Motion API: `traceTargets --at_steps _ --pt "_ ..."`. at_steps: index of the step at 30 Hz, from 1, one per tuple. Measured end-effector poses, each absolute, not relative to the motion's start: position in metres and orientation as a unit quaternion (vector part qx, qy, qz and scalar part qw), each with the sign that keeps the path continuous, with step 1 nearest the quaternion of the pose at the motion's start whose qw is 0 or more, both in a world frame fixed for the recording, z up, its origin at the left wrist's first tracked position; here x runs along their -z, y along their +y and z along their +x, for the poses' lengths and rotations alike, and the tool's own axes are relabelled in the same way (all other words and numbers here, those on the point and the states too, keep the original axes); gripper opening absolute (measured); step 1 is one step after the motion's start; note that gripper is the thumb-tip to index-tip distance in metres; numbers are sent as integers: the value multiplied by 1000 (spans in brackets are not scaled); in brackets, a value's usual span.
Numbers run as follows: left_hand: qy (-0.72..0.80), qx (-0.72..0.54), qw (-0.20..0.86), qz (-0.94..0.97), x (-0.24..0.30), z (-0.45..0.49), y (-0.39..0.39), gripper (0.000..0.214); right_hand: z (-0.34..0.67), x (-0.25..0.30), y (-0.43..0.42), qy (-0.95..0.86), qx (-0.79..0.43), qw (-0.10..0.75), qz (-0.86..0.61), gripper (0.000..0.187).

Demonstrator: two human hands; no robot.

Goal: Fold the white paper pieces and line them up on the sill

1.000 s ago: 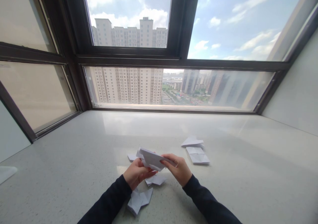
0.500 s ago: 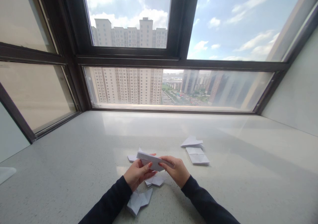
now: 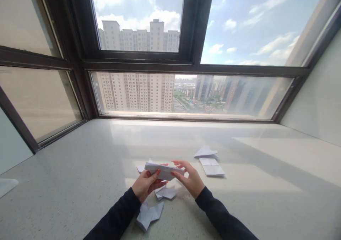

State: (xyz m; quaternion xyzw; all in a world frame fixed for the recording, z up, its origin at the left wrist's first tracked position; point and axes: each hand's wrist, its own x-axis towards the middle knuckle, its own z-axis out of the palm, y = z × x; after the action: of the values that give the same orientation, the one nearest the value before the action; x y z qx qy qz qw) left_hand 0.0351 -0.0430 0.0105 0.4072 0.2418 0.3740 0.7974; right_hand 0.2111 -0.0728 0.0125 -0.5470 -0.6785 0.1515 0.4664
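A folded white paper piece [image 3: 163, 171] hangs a little above the pale stone ledge [image 3: 80, 183], held between both hands. My left hand [image 3: 145, 185] pinches its left end with thumb on top. My right hand [image 3: 189, 180] grips its right end with the fingertips, the other fingers curled over it. Under the hands lie more folded white papers: one [image 3: 165, 193] just below, another [image 3: 148, 215] by my left sleeve, and a corner [image 3: 141, 168] behind the held piece.
Two more folded papers lie to the right, one pointed [image 3: 205, 152] and one flat rectangular [image 3: 212, 167]. A white object [image 3: 6, 186] sits at the far left edge. Dark-framed windows [image 3: 191, 66] close off the ledge at the back; a wall [image 3: 317, 101] rises on the right.
The held paper has been tilted flatter and now shows mostly its edge. Both hands shifted slightly around it. Sunlight on the ledge has grown brighter.
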Motion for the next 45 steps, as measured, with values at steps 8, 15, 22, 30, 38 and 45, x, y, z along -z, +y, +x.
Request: traceTargets --at_steps 8,15,22,30,38,45 --pt "296 -458 648 531 -18 31 -38 31 225 -15 -70 -693 -77 450 -559 18" --pt "369 -471 468 651 -14 25 -30 9 237 -9 -63 -737 1 337 -587 18" --pt "344 -464 438 689 -7 29 -30 16 237 -3 -59 -731 -31 318 -603 16" --pt "346 -449 374 734 -8 29 -29 10 236 -11 -63 -713 -125 353 -593 16" --pt "352 -462 397 710 -13 25 -34 21 287 -40 -87 -592 -325 437 -594 22" --pt "368 -431 339 750 -7 24 -29 24 370 -23 -124 -526 -352 289 -719 24"
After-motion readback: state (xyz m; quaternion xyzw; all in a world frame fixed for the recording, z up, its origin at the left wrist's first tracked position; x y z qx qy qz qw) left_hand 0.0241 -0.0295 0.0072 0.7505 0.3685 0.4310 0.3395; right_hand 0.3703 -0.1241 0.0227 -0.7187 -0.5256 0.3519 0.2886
